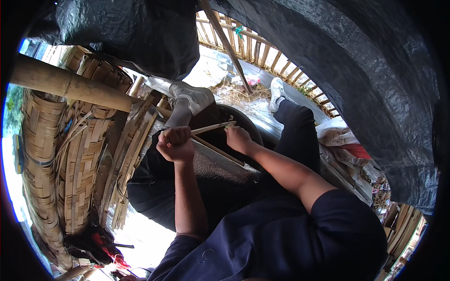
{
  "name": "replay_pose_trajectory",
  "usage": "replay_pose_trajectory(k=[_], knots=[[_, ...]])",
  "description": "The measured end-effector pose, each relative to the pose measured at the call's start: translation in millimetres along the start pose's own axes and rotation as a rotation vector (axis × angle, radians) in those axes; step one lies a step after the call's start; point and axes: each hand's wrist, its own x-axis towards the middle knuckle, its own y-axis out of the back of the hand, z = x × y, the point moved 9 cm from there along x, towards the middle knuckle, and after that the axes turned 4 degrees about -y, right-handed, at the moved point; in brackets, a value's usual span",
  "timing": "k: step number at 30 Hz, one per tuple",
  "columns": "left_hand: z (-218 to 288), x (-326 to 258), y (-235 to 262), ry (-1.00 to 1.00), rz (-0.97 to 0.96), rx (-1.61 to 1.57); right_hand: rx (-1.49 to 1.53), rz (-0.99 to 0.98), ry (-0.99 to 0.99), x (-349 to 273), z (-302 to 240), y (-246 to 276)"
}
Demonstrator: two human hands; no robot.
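My left hand (176, 144) is closed in a fist over my left thigh, gripping one end of a pale bamboo strip (211, 128). The strip runs to the right, and its far end meets the fingers of my right hand (239, 139). These fingers are closed in a pinch at a small greenish tip. A second, thinner bamboo strip (220, 151) slants down to the right from beside my left fist, across a grey rough cloth or pad (211, 161) on my lap. My palms and the inner sides of the fingers are hidden.
Woven bamboo rolls (42, 154) stand at the left under a thick bamboo pole (70, 84). Black plastic sheeting (365, 70) hangs overhead and at the right. A dark round tub (243, 119) sits between my legs. Beyond my shoes are straw scraps (234, 95) and a slatted bamboo fence (262, 49).
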Motion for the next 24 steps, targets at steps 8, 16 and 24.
replay_pose_trajectory(k=[8,16,24], knots=[[-22.2,8.3,-14.2,0.046,0.037,-0.064,-0.12,-0.012,-0.149,12.5,98.4,0.5],[-16.4,9.8,-12.2,0.037,0.103,-0.014,-0.062,0.014,0.136,2.1,56.3,-2.0],[-13.3,-1.4,-4.7,0.086,-0.008,-0.049,-0.159,-0.17,-0.21,-4.3,39.5,-4.7]])
